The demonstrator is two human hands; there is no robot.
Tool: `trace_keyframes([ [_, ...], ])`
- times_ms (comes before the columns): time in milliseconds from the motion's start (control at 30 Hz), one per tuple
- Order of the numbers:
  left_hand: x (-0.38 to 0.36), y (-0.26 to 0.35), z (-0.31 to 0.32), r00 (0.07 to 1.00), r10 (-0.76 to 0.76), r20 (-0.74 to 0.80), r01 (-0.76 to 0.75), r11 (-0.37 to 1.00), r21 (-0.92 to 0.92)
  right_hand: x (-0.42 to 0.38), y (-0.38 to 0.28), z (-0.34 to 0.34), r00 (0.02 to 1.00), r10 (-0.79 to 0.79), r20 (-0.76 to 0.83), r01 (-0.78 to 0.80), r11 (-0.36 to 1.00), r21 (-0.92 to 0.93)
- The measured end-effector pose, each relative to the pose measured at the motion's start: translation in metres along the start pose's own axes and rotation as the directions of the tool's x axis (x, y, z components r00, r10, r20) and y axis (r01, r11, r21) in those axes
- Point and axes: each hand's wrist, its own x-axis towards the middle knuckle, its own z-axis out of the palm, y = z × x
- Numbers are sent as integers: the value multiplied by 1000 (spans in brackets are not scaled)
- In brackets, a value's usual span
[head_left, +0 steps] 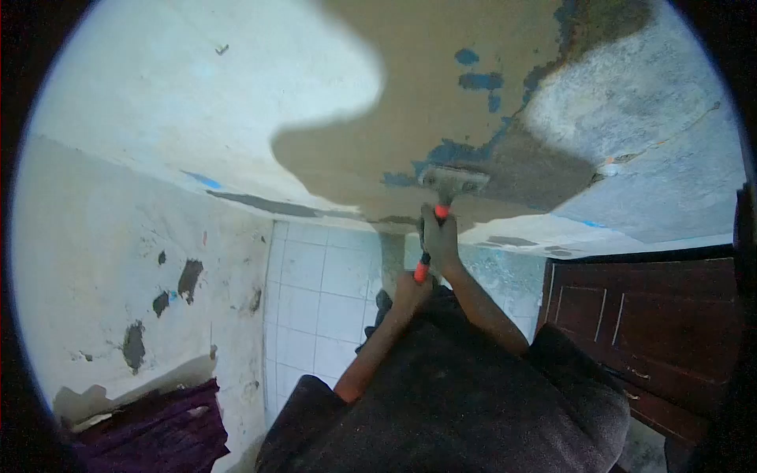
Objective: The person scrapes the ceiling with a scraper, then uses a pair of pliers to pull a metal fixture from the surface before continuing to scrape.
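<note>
1. The scraper (446, 189) is pressed against the ceiling (441, 87), its wide metal blade flat on the surface and its orange handle running down and to the left from it.
2. The right hand (438, 236) is clenched around the upper part of the handle, just below the blade; a short stretch of orange shows above its fingers.
3. The left hand (410, 293) is closed on the lower end of the handle, where the orange tip pokes out just above the knuckles. The two hands sit close together, one above the other along the handle.
4. Both forearms rise bare from dark sleeves (457, 394) that fill the lower middle of the view.
5. No container can be made out anywhere in the view.
6. Around the blade the ceiling is a smooth tan patch with ragged blue flecks of old paint (479, 80); to the right of it lies rough grey bare plaster (631, 94), to the left pale, whitish paint.
7. The left wall (118, 260) is off-white and pitted, with dark irregular patches where the coating has come away.
8. A strip of white square tiles (319, 292) runs down the far corner beyond the hands.
9. A dark brown panelled wooden door (662, 323) stands at the right.
10. Dark purple slatted wood (158, 430) sits at the lower left, too dim to identify.
</note>
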Motion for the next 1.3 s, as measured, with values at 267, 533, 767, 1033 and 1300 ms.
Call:
trace_keyframes([
  [267, 5, -29, 7, 999, 48, -10, -48, 999, 4, 7, 37, -1, 997, 59, -55, -59, 998, 9],
  [533, -19, 41, -24, 992, 76, -98, -81, 996, -49, -16, -41, 9, 998, 61, -19, -60, 997, 53],
  [767, -7, 1, -8, 990, 115, -83, -111, 992, 55, -8, -13, 2, 997, 74, -15, -73, 996, 57],
  [1033, -16, -10, -5, 995, 99, 2, -99, 992, 81, -2, 10, 2, 989, 93, -112, -91, 996, 16],
  [1300, -5, -23, 2, 1000, 12, -18, -11, 996, 92, -5, -6, 1, 997, 72, -22, -70, 995, 77],
])
